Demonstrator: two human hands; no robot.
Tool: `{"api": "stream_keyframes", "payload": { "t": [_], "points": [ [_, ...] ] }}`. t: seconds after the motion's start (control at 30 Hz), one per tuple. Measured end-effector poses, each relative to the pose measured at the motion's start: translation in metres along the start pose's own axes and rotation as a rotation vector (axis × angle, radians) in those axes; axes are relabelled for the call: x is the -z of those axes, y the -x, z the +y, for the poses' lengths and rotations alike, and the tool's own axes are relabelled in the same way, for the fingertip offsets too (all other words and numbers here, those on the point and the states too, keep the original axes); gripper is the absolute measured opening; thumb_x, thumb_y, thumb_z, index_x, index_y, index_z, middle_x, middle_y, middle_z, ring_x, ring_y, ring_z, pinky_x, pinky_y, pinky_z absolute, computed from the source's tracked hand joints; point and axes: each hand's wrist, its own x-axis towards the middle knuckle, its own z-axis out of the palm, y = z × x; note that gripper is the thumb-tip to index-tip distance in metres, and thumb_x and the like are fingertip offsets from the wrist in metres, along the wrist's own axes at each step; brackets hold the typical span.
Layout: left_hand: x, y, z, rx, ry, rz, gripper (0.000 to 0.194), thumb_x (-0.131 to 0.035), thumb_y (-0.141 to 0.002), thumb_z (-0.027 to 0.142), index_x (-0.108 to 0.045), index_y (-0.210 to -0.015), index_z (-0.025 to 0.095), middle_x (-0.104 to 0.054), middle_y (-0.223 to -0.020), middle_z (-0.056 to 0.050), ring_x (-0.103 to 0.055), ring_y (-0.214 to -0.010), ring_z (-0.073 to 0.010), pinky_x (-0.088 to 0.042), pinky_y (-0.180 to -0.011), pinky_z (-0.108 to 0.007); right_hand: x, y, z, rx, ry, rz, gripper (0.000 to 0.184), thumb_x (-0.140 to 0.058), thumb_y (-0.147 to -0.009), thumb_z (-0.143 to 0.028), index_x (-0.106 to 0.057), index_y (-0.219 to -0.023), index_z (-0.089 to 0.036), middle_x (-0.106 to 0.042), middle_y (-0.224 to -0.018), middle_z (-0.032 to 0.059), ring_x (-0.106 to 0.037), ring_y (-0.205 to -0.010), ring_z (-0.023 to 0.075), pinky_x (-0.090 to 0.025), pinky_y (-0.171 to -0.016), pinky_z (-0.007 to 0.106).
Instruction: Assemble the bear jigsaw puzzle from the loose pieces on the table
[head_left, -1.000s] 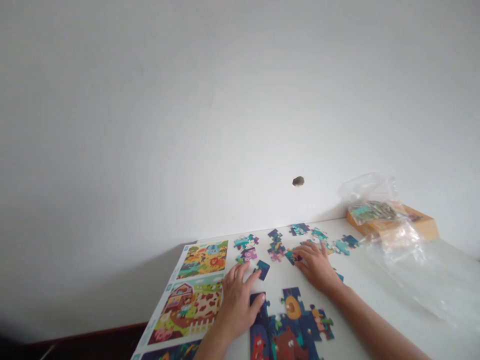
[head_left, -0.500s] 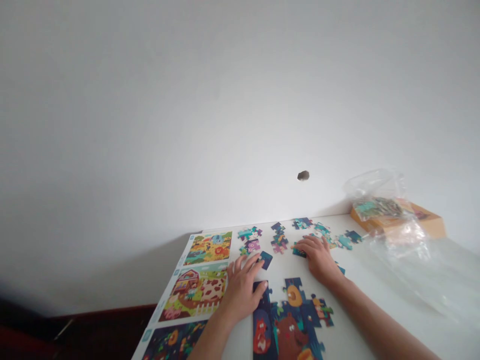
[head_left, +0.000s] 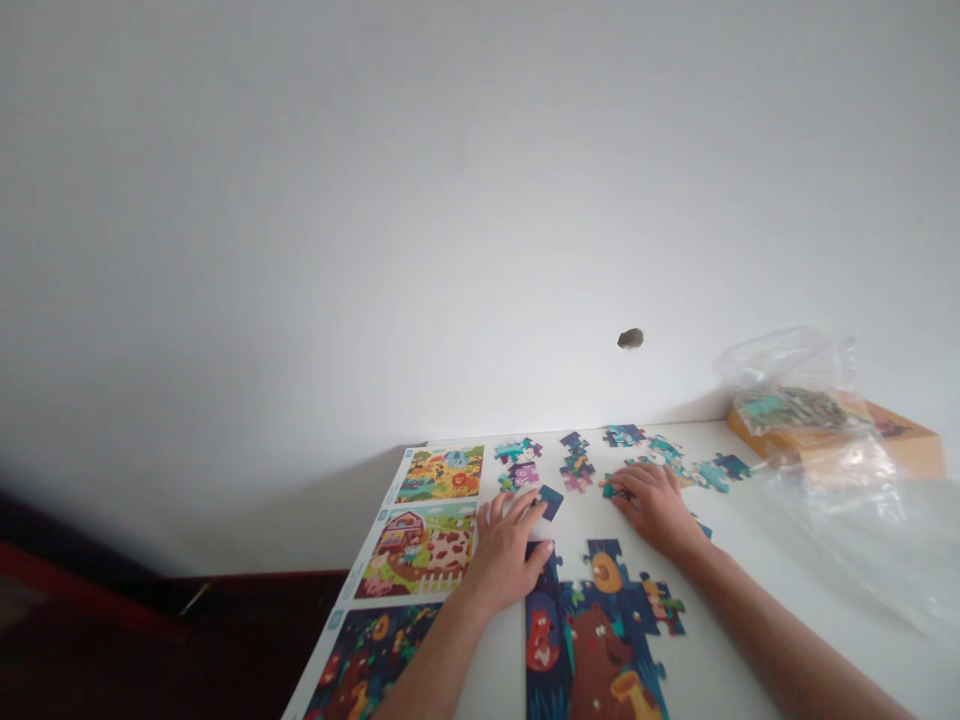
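The left hand (head_left: 506, 552) has fingers spread, one tip at a dark-blue, flat jigsaw piece (head_left: 553, 502); the right hand (head_left: 660, 507) curls over a teal jigsaw piece (head_left: 607, 488), whether gripping I cannot tell. Nearer lies the partly joined bear puzzle (head_left: 600, 645). Choosing pieces seems the step; the next move probably requires matching shapes.

No lettering, number or brand can be read. On the picture sheet (head_left: 417, 548), small teal tabs line the left margin: an upper tab (head_left: 409, 453) beside its top scene, a middle tab (head_left: 382, 516) beside its farm scene, a lower tab (head_left: 336, 619) beside its dark forest scene. Their marks are too blurred to decipher.
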Motion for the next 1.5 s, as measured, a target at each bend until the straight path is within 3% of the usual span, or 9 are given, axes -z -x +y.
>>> {"api": "stream_keyframes", "payload": {
  "t": [0.27, 0.53, 0.8, 1.2, 1.4, 1.5],
  "points": [
    [0.002, 0.000, 0.002, 0.001, -0.002, -0.004, 0.047, -0.058, -0.088, 0.036, -0.055, -0.135, 0.030, -0.048, -0.148, -0.001, -0.036, -0.134, -0.0349, -0.027, -0.111, -0.058, 0.002, 0.000, 0.001, 0.055, -0.032, -0.005, 0.024, -0.049, -0.095, -0.033, -0.067, -0.110, -0.028, -0.071, -0.112, 0.0063, -0.056, -0.110, 0.0281, -0.033, -0.099, 0.049],
    [0.004, 0.000, 0.004, 0.007, -0.007, -0.020, 0.047, -0.057, -0.089, 0.037, -0.055, -0.135, 0.030, -0.048, -0.148, -0.002, -0.037, -0.135, -0.0347, -0.026, -0.112, -0.058, 0.002, 0.000, -0.001, 0.023, -0.046, 0.010, 0.026, -0.046, -0.098, -0.032, -0.069, -0.107, -0.027, -0.072, -0.104, 0.0070, -0.056, -0.111, 0.0284, -0.036, -0.101, 0.050],
    [0.002, 0.000, 0.002, -0.004, -0.001, 0.000, 0.047, -0.057, -0.089, 0.036, -0.055, -0.135, 0.030, -0.049, -0.147, -0.003, -0.037, -0.134, -0.0339, -0.027, -0.111, -0.056, 0.003, 0.000, 0.001, -0.010, -0.036, 0.037, 0.031, -0.044, -0.099, -0.038, -0.073, -0.105, -0.027, -0.067, -0.113, 0.0108, -0.057, -0.114, 0.0292, -0.039, -0.101, 0.050],
    [0.000, 0.000, 0.001, -0.018, -0.011, 0.003, 0.047, -0.057, -0.089, 0.034, -0.055, -0.135, 0.030, -0.048, -0.148, -0.002, -0.037, -0.133, -0.0345, -0.029, -0.110, -0.057, 0.005, -0.002, 0.001, 0.002, -0.104, 0.108, 0.035, -0.044, -0.098, -0.038, -0.074, -0.088, -0.023, -0.069, -0.099, 0.0112, -0.058, -0.107, 0.0278, -0.043, -0.094, 0.045],
    [0.001, -0.001, 0.001, -0.012, -0.009, 0.001, 0.046, -0.057, -0.089, 0.035, -0.056, -0.134, 0.029, -0.049, -0.147, -0.002, -0.037, -0.134, -0.0341, -0.029, -0.110, -0.057, 0.011, 0.001, -0.007, 0.074, -0.130, 0.017, 0.024, -0.049, -0.096, -0.033, -0.073, -0.092, -0.028, -0.073, -0.097, 0.0045, -0.055, -0.112, 0.0276, -0.038, -0.100, 0.047],
    [0.000, -0.001, 0.000, -0.022, -0.007, 0.007, 0.045, -0.057, -0.089, 0.034, -0.056, -0.134, 0.029, -0.049, -0.147, -0.003, -0.038, -0.133, -0.0338, -0.029, -0.111, -0.056, 0.013, 0.001, -0.009, 0.088, -0.137, 0.049, 0.023, -0.048, -0.094, -0.026, -0.072, -0.092, -0.026, -0.073, -0.106, 0.0040, -0.053, -0.112, 0.0276, -0.037, -0.100, 0.047]
  ]
}}
